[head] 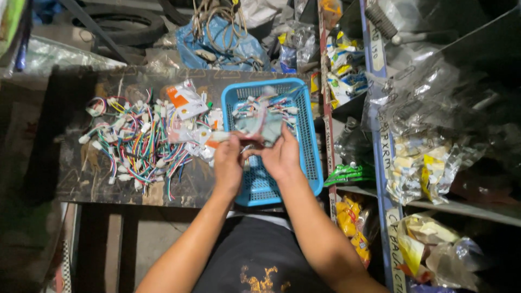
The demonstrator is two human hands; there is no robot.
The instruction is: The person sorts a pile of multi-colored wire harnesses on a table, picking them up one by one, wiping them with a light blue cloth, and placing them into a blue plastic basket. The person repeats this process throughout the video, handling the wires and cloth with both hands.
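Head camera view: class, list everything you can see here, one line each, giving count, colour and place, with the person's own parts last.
wire connectors: a heap, too many to count, multicoloured wires with white plugs, left part of the table
table: one, dark and worn, centre left
basket: one, blue plastic, right end of the table, a few wire connectors inside
small packet: one, white and orange, on the heap's upper edge
clear bags: several, with yellow and white contents, shelves on the right
blue bag: one, behind the table
left hand: over the basket's left rim, pinching a small clear bag
right hand: over the basket, holding the same bag
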